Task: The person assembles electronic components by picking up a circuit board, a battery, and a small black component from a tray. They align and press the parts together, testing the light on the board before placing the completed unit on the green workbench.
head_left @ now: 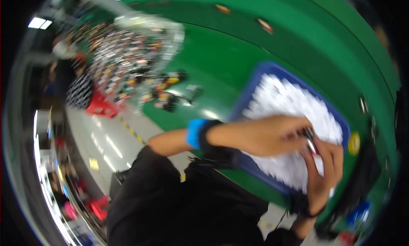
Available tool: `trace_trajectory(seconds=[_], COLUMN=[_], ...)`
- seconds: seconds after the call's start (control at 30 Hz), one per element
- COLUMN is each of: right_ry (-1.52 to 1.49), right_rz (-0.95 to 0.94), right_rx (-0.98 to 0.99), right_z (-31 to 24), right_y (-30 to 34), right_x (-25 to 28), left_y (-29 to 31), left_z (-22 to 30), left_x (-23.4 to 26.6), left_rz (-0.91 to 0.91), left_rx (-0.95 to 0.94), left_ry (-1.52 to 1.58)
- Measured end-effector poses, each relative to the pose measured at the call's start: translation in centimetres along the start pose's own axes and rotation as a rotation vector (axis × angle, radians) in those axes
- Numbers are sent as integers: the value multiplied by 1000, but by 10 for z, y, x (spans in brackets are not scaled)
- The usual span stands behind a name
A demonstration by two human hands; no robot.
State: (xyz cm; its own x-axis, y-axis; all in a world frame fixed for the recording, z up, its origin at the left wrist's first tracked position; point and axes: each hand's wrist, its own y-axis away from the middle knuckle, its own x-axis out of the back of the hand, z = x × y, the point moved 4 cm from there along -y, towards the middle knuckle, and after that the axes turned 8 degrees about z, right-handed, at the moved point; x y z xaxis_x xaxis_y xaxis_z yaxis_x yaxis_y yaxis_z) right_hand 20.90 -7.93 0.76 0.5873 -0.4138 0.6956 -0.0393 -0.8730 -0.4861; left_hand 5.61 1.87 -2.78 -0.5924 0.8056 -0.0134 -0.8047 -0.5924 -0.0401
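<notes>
Both hands meet above a blue tray (254,80) heaped with small white pieces (281,97). Between them is a small object, dark and shiny with a reddish end (311,144); blur hides its kind. My left hand (272,134) reaches across from the left, its fingers curled at the object's upper end. From below, my right hand (326,163) closes thumb and fingers around the lower part. A blue band and a black band circle my left wrist, and a dark band is on the right one.
On the green table (204,54), a large pile of small mixed items (123,54) lies to the left beside clear plastic. Loose pieces (168,92) sit nearer the tray. A yellow round thing (354,143) and a black cloth-like item (362,182) are at the right. Red stools (101,106) stand on the floor.
</notes>
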Motion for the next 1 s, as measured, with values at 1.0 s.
trace_trajectory(seconds=[1.0], right_ry=[-305], right_rz=[94], right_rx=[-350], right_z=[49], right_y=[27], right_x=[5], left_y=[2], left_z=[-17], left_x=[-13], left_rz=[9], left_rx=[83], left_ry=[237])
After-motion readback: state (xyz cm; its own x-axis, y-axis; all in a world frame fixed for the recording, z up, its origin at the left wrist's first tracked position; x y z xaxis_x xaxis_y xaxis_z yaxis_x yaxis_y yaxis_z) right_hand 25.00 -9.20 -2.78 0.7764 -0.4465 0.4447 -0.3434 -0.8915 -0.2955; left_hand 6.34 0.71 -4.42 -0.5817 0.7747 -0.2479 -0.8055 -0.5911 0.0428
